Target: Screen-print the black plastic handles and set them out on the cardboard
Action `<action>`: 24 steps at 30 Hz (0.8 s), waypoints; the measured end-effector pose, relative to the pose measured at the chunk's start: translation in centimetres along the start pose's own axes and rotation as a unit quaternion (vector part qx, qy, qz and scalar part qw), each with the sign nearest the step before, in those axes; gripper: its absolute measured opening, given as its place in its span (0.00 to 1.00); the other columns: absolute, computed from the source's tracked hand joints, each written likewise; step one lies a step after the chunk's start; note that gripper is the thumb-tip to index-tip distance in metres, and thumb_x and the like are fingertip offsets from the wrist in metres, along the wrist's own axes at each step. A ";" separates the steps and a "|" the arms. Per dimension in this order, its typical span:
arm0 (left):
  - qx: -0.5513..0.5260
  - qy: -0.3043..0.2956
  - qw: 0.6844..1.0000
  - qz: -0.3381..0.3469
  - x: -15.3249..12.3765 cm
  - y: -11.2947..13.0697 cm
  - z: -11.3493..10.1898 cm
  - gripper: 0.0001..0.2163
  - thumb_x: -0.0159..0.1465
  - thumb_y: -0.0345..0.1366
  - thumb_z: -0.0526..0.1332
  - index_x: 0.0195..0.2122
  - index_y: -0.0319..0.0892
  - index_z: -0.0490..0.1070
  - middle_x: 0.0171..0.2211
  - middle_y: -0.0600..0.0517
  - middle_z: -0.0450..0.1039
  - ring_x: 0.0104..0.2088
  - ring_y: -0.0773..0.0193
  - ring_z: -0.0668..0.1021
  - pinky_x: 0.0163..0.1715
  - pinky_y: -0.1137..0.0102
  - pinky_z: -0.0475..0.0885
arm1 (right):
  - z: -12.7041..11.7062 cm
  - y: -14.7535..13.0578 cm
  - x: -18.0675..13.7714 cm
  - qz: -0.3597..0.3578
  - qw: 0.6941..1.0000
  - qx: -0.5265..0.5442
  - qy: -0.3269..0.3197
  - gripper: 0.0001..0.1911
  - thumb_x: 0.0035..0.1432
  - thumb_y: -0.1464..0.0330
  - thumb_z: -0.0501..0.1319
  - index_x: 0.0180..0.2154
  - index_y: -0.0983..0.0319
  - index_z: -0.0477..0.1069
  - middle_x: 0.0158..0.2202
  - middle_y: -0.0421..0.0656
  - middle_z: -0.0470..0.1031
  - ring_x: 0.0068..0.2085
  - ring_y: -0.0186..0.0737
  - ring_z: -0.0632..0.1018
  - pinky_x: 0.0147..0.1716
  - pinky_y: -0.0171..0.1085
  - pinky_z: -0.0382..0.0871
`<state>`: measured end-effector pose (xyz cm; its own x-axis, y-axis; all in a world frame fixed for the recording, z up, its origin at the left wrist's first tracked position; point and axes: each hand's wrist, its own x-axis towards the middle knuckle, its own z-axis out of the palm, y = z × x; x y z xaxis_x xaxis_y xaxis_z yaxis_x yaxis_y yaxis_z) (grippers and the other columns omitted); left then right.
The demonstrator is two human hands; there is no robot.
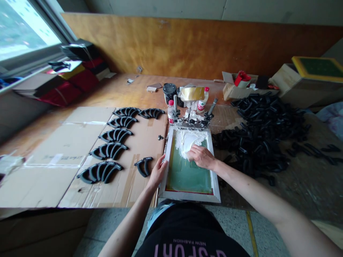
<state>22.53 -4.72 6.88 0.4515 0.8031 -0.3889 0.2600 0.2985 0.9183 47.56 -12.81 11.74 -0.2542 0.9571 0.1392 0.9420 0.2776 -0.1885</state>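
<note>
A silver-edged printing screen (215, 182) with green mesh lies in front of me, white paste (184, 141) smeared over its far half. My left hand (160, 170) is at the screen's left rail, fingers closed on the edge and partly hidden. Over the mesh, at the near end of the paste, my right hand (200, 156) is closed; whatever it grips is hidden under the fingers. A metal hinge clamp (191, 122) holds the screen's far end. Left of my left hand, a pair of curved black handles (144, 166) rests on cardboard.
Fanned rows of black handles (102, 172) lie on the cardboard (61, 142) at left. A large heap of black pieces (257, 135) covers the right side. Behind the clamp stand a black tub (169, 92) and red-capped bottles (203, 100). An open box (235, 93) sits at back right.
</note>
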 end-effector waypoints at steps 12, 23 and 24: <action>-0.014 0.018 1.000 -0.014 -1.0 1.4 0.2 0.30 0.56 0.50 0.64 0.57 0.39 0.69 0.36 0.47 0.78 0.31 0.61 0.78 0.31 0.70 0.71 | 1.2 -0.2 -0.8 0.029 0.998 0.005 0.049 0.11 0.58 0.78 0.55 0.38 0.63 0.74 0.37 0.48 0.73 0.44 0.46 0.70 0.43 0.40 0.64; -0.012 0.001 0.999 0.039 -2.8 8.2 -1.3 0.27 0.61 0.60 0.54 0.49 0.44 0.74 0.34 0.50 0.77 0.30 0.62 0.75 0.28 0.71 0.69 | -5.2 9.1 2.9 0.319 0.934 0.025 0.157 0.26 0.61 0.63 0.59 0.61 0.54 0.63 0.43 0.44 0.78 0.40 0.46 0.76 0.42 0.41 0.67; -0.029 -0.001 0.999 0.043 -2.7 9.3 -1.1 0.28 0.61 0.61 0.53 0.47 0.44 0.74 0.33 0.51 0.76 0.28 0.63 0.74 0.27 0.71 0.69 | -5.2 10.3 1.7 0.361 0.913 0.027 0.186 0.23 0.62 0.64 0.57 0.59 0.56 0.65 0.41 0.45 0.78 0.40 0.46 0.77 0.42 0.41 0.67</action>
<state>22.79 -3.53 16.57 0.4723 0.8257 -0.3084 0.1701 0.2579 0.9511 57.98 -8.77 15.11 0.5310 0.8007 0.2773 0.8195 -0.4018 -0.4087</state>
